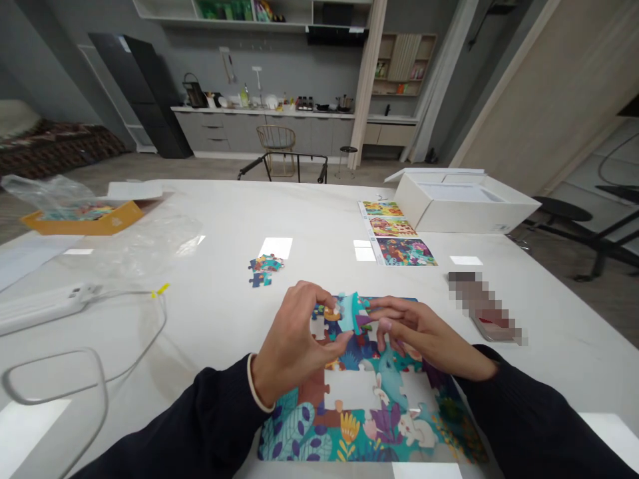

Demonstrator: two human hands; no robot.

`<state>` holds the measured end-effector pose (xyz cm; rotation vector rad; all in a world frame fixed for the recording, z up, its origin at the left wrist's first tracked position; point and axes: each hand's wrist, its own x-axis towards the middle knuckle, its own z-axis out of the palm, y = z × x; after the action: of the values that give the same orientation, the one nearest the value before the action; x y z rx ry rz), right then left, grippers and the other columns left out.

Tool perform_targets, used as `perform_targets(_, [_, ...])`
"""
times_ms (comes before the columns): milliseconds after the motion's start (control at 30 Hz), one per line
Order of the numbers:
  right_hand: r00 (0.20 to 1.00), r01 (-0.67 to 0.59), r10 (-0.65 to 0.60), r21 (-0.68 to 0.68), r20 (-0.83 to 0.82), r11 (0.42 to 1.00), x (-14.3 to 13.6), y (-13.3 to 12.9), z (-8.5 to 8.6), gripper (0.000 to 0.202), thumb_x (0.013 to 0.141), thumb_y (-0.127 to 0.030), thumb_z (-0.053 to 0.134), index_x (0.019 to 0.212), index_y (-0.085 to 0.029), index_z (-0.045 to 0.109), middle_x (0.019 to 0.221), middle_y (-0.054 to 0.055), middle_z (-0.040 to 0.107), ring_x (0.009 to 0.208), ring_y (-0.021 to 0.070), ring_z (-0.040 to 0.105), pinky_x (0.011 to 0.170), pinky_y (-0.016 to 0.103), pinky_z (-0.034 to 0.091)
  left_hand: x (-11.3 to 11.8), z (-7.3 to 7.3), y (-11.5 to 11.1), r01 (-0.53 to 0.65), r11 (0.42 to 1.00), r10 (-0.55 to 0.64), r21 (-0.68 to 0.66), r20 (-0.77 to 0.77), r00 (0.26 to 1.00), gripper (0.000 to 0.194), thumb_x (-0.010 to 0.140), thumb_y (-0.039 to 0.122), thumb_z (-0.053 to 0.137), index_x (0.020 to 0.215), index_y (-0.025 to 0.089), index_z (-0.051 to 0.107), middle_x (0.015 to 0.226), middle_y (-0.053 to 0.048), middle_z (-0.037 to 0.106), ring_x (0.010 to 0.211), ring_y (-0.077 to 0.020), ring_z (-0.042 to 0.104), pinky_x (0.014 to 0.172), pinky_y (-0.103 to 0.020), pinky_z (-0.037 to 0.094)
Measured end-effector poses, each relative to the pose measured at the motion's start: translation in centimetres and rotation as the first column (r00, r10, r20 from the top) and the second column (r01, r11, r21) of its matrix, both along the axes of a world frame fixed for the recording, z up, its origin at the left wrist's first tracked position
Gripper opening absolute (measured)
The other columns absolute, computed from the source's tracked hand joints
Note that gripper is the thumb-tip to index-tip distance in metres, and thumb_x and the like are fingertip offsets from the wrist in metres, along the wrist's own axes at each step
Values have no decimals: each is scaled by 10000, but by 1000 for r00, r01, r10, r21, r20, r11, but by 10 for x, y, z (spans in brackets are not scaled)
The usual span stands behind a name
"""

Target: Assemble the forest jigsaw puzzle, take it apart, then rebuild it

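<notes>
A colourful jigsaw puzzle (369,426), mostly put together, lies on the white table (224,219) right in front of me, with a few gaps showing white. My left hand (294,346) pinches a teal puzzle piece (352,311) above the puzzle's far part. My right hand (424,336) reaches in from the right, its fingertips touching the same piece and the puzzle below. A small heap of loose pieces (264,266) lies on the table beyond the puzzle, to the left.
A printed picture sheet (397,233) and an open white box (464,203) sit at the far right. An orange box lid (82,218) with clear plastic bag is at the far left. A white power strip (42,305) with cable lies at the left. A blurred object (482,306) rests right of the puzzle.
</notes>
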<state>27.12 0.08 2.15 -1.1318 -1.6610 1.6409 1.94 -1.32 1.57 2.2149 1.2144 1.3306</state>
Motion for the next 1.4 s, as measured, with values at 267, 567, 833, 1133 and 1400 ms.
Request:
perform_targets(267, [998,68,-67,-93,14,993,-10,-4,5,449,763,-567,837,860,-160,672,664,60,777,428,97,507,458,234,388,5,-12,-4,138,988,-135,75,-44,990,389,840,378,840,1014,224,527,931,-51,642,896,-247,629,767,-404,546])
perform_targets(567, [996,87,-86,-55,21,995,-5,-1,-4,410,767,-528,851,908,-165,721,580,7,732,471,133,614,477,233,431,-2,-9,2,306,951,-304,32,-53,951,314,896,246,785,1164,227,622,1121,-94,702,1077,-252,653,933,-430,562])
perform_targets(833, [995,89,-88,-25,43,996,-5,-1,-2,418,775,-549,837,889,-160,734,606,19,748,479,130,628,435,216,407,-2,-11,2,307,951,-304,43,-52,951,294,875,296,810,1088,209,628,982,-74,702,951,-233,657,854,-402,563])
perform_targets(1133, [998,47,-46,-8,52,999,-1,0,-7,389,771,-516,852,873,-156,741,585,2,722,471,119,607,472,226,454,-2,-6,3,433,901,-429,17,-102,898,213,892,224,760,1083,219,666,1142,-113,745,1111,-258,690,997,-461,540])
perform_targets(1400, [999,33,-33,6,43,999,2,1,-11,387,756,-503,863,857,-144,760,582,-5,694,440,100,553,444,228,477,-7,-7,5,489,872,-483,1,-159,861,208,902,204,735,1100,220,677,1171,-115,738,1091,-247,687,990,-456,551])
